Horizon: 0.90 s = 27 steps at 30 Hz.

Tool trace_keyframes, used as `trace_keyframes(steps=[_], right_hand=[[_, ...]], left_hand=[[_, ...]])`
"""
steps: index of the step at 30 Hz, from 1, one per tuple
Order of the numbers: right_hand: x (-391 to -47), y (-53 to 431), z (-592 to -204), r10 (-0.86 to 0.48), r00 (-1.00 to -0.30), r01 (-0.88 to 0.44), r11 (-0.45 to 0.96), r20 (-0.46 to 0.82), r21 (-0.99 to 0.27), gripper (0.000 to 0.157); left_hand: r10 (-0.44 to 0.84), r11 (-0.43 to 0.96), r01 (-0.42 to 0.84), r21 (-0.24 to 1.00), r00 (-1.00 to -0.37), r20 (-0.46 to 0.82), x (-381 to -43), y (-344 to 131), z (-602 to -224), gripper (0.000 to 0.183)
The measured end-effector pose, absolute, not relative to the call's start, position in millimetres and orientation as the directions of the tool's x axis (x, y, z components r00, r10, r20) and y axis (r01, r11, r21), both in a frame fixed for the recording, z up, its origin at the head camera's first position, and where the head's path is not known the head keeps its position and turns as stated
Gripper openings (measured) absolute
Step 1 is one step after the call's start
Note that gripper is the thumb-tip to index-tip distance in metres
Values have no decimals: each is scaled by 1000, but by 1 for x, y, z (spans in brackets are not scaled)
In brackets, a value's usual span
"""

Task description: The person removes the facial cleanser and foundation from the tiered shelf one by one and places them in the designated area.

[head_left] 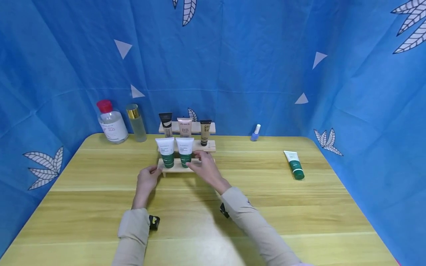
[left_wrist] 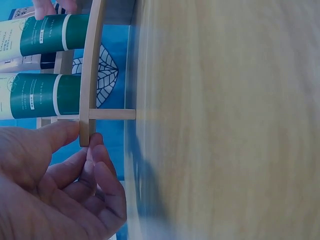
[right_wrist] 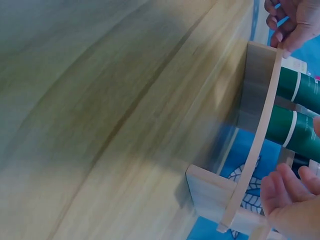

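My left hand (head_left: 146,181) pinches the left end of the front step of a small tiered wooden shelf (left_wrist: 89,65), thumb above and fingers below. Two white-and-green squeeze tubes stand cap down on that step, a left tube (head_left: 166,152) and a right tube (head_left: 185,151). Beside the right tube is my right hand (head_left: 207,170), its thumb close to or touching it. In the right wrist view the fingers (right_wrist: 287,187) are spread away from the tube. Behind stand a black tube (head_left: 166,125), a pink BB tube (head_left: 185,127) and a gold tube with black top (head_left: 205,131).
A third white-and-green tube (head_left: 294,165) lies on the wooden table (head_left: 266,184) at right. A small blue nail polish bottle (head_left: 255,133) stands at the back. Back left are a red-capped clear bottle (head_left: 113,123) and a gold-capped bottle (head_left: 137,123). A blue curtain (head_left: 233,66) surrounds the table.
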State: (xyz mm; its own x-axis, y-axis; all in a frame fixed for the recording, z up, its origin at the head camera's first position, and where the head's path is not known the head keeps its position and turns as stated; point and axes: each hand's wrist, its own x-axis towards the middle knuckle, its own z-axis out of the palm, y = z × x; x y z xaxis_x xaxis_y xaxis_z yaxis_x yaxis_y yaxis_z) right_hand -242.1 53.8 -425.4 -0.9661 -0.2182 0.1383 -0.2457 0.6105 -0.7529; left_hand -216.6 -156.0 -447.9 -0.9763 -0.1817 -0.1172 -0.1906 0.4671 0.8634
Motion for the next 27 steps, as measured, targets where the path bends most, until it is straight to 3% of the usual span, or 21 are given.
trace_keyframes(steps=[27], right_hand=[[-254, 35, -435, -206, -978, -146, 512, 44, -846, 47]], left_hand=[[-176, 456, -219, 862, -972, -154, -218, -158, -446, 44]])
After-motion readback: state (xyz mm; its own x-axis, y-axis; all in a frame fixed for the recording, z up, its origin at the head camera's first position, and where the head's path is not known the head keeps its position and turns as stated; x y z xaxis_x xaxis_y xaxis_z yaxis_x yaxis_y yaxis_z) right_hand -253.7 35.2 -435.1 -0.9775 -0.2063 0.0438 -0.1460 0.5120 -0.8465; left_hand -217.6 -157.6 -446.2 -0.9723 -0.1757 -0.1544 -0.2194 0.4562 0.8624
